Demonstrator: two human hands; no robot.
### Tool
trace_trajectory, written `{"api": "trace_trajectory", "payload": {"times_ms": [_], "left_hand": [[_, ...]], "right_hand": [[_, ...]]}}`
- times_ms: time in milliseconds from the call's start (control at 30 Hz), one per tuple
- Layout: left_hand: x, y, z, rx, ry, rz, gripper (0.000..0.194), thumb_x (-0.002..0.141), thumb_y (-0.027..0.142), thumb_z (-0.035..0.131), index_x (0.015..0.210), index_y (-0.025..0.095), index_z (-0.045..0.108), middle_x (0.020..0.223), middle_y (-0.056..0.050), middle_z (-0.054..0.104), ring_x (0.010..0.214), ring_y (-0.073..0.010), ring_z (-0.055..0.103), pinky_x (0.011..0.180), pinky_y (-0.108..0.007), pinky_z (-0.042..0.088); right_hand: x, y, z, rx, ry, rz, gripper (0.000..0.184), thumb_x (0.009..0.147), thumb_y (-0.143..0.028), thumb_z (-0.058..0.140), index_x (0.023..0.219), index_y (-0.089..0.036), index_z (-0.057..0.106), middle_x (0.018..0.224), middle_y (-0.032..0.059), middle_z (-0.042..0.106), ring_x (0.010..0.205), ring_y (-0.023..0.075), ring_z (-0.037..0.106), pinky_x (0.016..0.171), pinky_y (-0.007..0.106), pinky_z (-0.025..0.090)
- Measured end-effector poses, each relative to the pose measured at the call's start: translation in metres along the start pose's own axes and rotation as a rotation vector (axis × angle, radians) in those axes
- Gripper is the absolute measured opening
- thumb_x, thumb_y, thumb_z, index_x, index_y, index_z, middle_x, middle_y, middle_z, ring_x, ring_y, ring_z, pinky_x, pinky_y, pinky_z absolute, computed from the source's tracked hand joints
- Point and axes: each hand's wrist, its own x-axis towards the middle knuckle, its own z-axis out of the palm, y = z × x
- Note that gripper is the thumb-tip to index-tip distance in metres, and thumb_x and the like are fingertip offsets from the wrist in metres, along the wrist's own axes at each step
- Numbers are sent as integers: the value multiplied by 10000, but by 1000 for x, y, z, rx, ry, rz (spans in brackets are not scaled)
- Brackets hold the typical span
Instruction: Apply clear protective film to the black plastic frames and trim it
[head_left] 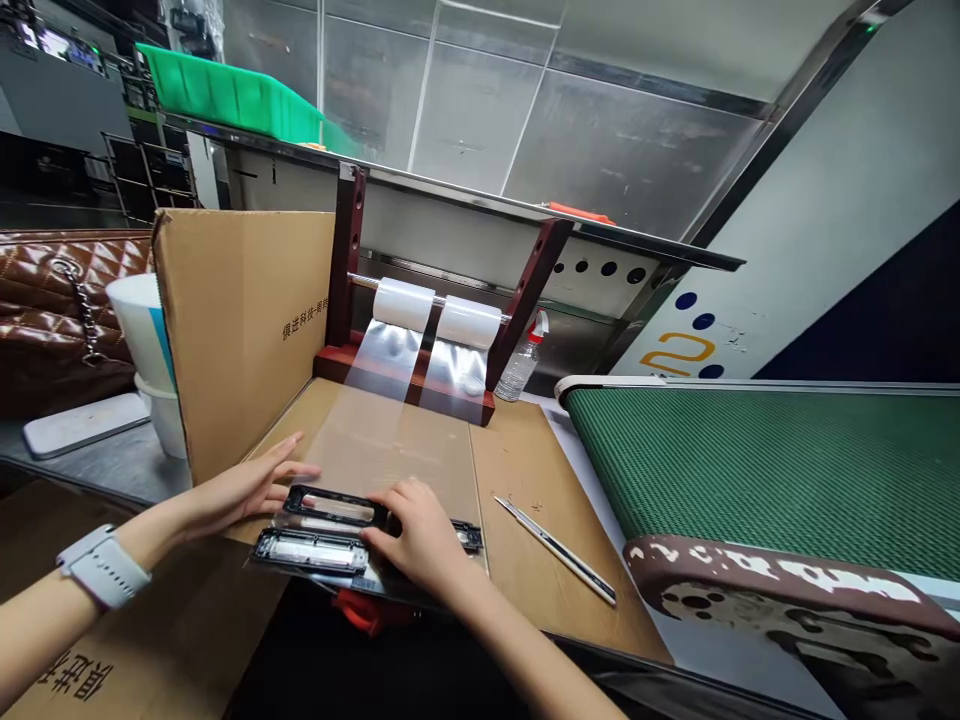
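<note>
My right hand (421, 535) pinches the right end of a long black plastic frame (330, 505), which has an elongated opening. In front of it lies another black part with a clear strip (307, 550), close to the cardboard's near edge. My left hand (251, 488) is open, its fingers stretched out beside the frame's left end; I cannot tell whether they touch it. Clear film (405, 440) runs from two film rolls (469, 322) down under the parts. Partly covered by my right hand, another black piece (469, 536) shows to its right.
A utility knife (559, 552) lies on the cardboard sheet (517, 470). Behind stand the dark red roll holder (405, 390) and a plastic bottle (521, 362). An upright cardboard panel (247, 330) rises at left, with cups (142, 310) beyond. A green conveyor belt (772, 460) borders the right.
</note>
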Motion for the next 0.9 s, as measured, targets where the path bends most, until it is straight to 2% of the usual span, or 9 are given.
{"api": "trace_trajectory", "payload": {"times_ms": [133, 333, 533, 633, 700, 800, 900], "left_hand": [[3, -3, -3, 1, -4, -2, 1091, 727, 778, 519, 1504, 278, -62, 1489, -209, 351, 1070, -320, 632, 1021, -441, 399], [1, -2, -4, -5, -7, -10, 1066, 724, 778, 526, 1494, 295, -32, 1481, -199, 362, 1099, -314, 617, 1047, -434, 378], [0, -5, -5, -9, -11, 19, 900, 818, 738, 428, 1496, 331, -2, 1398, -135, 497, 1100, -285, 621, 1054, -434, 379], [4, -6, -5, 19, 35, 34, 894, 827, 739, 404, 1504, 316, 2, 1400, -141, 498, 1092, -287, 625, 1017, -454, 423], [12, -9, -9, 61, 106, 78, 889, 828, 746, 386, 1508, 311, 13, 1423, -136, 474, 1159, -278, 585, 1034, -444, 414], [24, -17, -25, 162, 260, 189, 815, 856, 721, 360, 1506, 335, 57, 1472, -91, 423, 1283, -239, 478, 1107, -407, 334], [26, -31, -46, 300, 372, 299, 725, 886, 674, 345, 1493, 327, 152, 1454, -90, 445, 1270, -257, 490, 1098, -443, 351]], "right_hand": [[3, 3, 3, 17, -17, -8, 333, 797, -319, 733, 1101, -197, 677, 952, 36, 653, 935, 197, 546, 863, 310, 413], [7, 3, 6, -2, -29, -25, 330, 807, -348, 718, 1097, -195, 682, 929, 40, 649, 914, 199, 532, 860, 314, 402], [7, 1, 11, -18, -16, -26, 329, 796, -347, 724, 1092, -209, 683, 896, 41, 637, 923, 205, 524, 891, 339, 400], [8, -5, 7, -27, 9, -39, 355, 788, -346, 735, 1101, -190, 672, 939, 53, 642, 952, 208, 530, 942, 370, 392], [5, -5, -1, -22, 53, -51, 425, 786, -343, 738, 1169, -186, 640, 1009, 72, 637, 996, 221, 535, 956, 388, 401], [-17, 15, -22, -21, 177, -6, 428, 850, -361, 660, 1251, -226, 597, 1070, 92, 627, 1030, 237, 557, 940, 407, 437], [-61, 63, -44, -57, 306, 177, 324, 909, -374, 550, 1204, -266, 629, 1112, 96, 625, 1049, 246, 582, 936, 421, 462]]}}
